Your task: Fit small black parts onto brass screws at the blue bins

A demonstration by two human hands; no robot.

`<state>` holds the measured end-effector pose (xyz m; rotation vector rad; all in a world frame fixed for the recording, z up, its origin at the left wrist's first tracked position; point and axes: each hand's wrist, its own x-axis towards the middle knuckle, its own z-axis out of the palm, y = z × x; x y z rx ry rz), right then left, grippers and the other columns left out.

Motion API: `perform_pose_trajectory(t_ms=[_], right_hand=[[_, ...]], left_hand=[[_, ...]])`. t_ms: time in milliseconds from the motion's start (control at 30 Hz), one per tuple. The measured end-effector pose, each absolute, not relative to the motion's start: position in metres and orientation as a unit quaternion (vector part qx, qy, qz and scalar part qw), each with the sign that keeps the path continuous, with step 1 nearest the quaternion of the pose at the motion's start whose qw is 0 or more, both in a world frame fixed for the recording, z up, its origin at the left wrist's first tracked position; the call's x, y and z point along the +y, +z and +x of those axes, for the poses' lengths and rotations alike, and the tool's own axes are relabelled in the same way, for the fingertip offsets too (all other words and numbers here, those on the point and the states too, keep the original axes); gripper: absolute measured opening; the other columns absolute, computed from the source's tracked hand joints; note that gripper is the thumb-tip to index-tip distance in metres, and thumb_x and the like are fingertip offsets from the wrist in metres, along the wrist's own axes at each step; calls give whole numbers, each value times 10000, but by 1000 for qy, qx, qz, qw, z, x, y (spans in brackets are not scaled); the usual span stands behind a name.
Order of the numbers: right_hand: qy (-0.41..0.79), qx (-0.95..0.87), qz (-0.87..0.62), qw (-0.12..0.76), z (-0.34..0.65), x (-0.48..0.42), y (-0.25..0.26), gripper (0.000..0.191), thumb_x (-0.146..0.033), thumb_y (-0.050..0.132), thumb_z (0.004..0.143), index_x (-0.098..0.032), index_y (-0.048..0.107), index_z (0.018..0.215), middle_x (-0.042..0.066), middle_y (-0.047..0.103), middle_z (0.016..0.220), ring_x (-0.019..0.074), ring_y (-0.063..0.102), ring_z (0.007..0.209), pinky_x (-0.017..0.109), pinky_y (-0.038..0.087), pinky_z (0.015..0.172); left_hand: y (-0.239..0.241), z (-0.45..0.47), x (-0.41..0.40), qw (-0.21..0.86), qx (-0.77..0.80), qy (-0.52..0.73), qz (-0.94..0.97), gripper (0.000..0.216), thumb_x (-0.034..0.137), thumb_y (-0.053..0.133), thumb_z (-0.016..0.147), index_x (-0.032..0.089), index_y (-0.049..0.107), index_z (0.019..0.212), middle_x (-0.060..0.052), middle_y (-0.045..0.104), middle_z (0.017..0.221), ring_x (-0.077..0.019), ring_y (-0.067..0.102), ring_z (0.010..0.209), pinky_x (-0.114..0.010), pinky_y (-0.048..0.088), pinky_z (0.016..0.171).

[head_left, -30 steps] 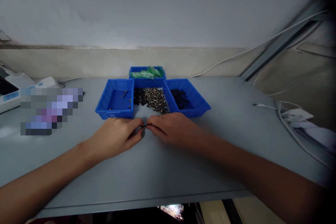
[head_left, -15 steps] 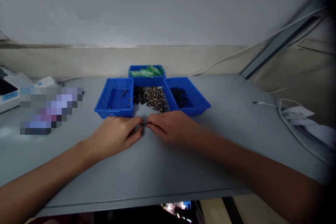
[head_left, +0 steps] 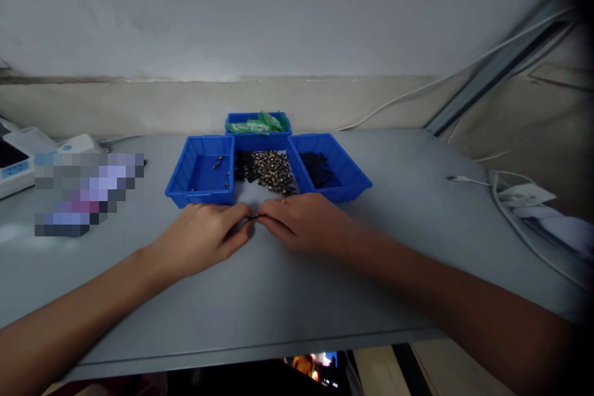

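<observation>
Between my two hands is a small dark thin piece (head_left: 254,218), too small to name. My left hand (head_left: 208,232) pinches its left end with thumb and forefinger. At the other end the fingertips of my right hand (head_left: 301,219) are closed on it too. Just beyond the hands lies a heap of small brass-coloured and black metal parts (head_left: 271,170). A blue bin (head_left: 199,198) with a few brass-coloured parts stands behind my left hand. Another blue bin (head_left: 350,182), holding black parts (head_left: 315,167), is behind my right hand.
At the back, a third blue bin (head_left: 236,130) holds green plastic bags (head_left: 262,124). A blurred-out object (head_left: 90,195) and a white device (head_left: 18,164) are on the left of the grey table (head_left: 232,309). White cables (head_left: 505,223) lie at the right.
Both hands stay pinched on the small dark piece, almost still. The whole view has shifted very slightly.
</observation>
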<state>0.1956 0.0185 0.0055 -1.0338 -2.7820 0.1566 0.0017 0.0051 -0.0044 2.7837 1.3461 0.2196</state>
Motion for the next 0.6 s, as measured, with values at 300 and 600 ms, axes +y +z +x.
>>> perform_pose_trajectory(t_ms=[300,600], right_hand=[[48,-933,-349,76,195,18,9,190,-244,358,869,-171,509,779,4,582,717,116,501,596,236,286,524],[51,-933,-349,72,195,18,8,181,-252,364,868,-177,496,768,-3,575,704,109,497,589,230,277,518]], left_hand=[[-6,2,6,16,426,75,901,211,311,382,848,176,544,831,6,554,594,-118,543,540,-227,338,498],[-5,3,5,27,432,64,899,220,321,373,853,180,541,835,6,564,621,-123,549,559,-224,344,512]])
